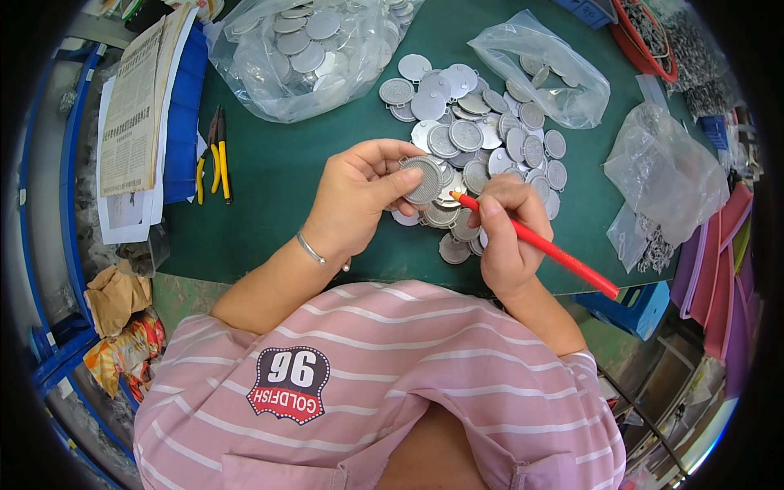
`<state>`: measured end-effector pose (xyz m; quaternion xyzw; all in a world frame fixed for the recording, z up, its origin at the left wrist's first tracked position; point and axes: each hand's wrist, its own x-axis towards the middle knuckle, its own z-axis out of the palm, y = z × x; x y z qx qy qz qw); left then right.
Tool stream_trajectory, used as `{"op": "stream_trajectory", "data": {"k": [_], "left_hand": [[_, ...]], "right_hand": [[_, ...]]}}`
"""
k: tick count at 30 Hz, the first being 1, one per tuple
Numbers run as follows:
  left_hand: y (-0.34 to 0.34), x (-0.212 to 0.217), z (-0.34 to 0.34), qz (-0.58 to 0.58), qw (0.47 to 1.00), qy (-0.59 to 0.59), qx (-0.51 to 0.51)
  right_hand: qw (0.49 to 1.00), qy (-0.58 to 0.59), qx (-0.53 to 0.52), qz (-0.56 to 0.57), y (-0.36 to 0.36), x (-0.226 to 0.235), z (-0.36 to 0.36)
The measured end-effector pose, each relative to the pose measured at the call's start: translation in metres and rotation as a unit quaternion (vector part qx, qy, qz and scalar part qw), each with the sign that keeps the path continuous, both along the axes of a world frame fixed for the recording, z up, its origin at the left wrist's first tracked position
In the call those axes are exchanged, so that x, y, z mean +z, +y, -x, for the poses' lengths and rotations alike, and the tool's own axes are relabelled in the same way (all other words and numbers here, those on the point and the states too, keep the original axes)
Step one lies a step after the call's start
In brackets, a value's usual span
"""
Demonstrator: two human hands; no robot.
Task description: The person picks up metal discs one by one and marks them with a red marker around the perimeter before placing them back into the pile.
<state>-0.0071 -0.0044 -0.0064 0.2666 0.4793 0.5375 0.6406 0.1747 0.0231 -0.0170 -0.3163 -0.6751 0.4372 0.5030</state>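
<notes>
Between the thumb and fingers of my left hand (359, 184) is a round silver metal medal blank (423, 181) with a small loop on its rim and a textured face. My right hand (514, 233) grips a red pencil (563, 256). The pencil's tip points left, close to the blank's right edge; whether it touches cannot be made out. Beyond both hands spreads a loose heap of similar silver blanks (466, 135) on the green tabletop (278, 175). Some show patterned faces, others smooth ones.
At the back left lies a clear plastic bag (237, 61) full of blanks; another bag (584, 98) holds a few. An empty-looking bag (665, 163) rests at right. Yellow-handled pliers (216, 159) lie by a blue tray (184, 122) with papers (135, 122). A red basin (665, 53) stands far right.
</notes>
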Motion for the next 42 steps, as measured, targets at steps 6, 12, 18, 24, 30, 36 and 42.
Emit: {"op": "stream_trajectory", "data": {"k": [6,12,18,24,30,36,42], "left_hand": [[-0.0007,-0.0007,-0.0025,-0.001,1.0,0.021,-0.022],[-0.0026,-0.005,-0.0026,0.002,0.999,0.0,-0.036],[0.0009,0.0041,0.0,0.039,0.998,-0.044,-0.01],[0.0009,0.0008,-0.0002,0.06,0.997,-0.054,0.005],[0.0008,0.0026,-0.0002,0.067,0.997,-0.044,0.008],[0.0004,0.0033,-0.0024,0.051,0.998,-0.036,0.017],[-0.0017,0.001,-0.0039,0.053,0.997,-0.053,0.018]], "right_hand": [[0.998,0.06,-0.002,-0.002,0.0025,0.0054,0.0076],[0.998,0.056,0.021,0.031,0.004,0.0037,0.0051],[0.996,0.059,-0.03,0.066,0.0022,0.0009,0.0018],[0.998,0.024,0.01,-0.061,-0.0001,-0.0001,0.002],[0.997,0.008,0.012,-0.08,-0.0044,0.0006,0.0059],[0.995,-0.014,0.023,-0.098,-0.0043,-0.0001,0.0081],[0.992,-0.04,0.049,-0.105,-0.0025,0.0042,0.0067]]}}
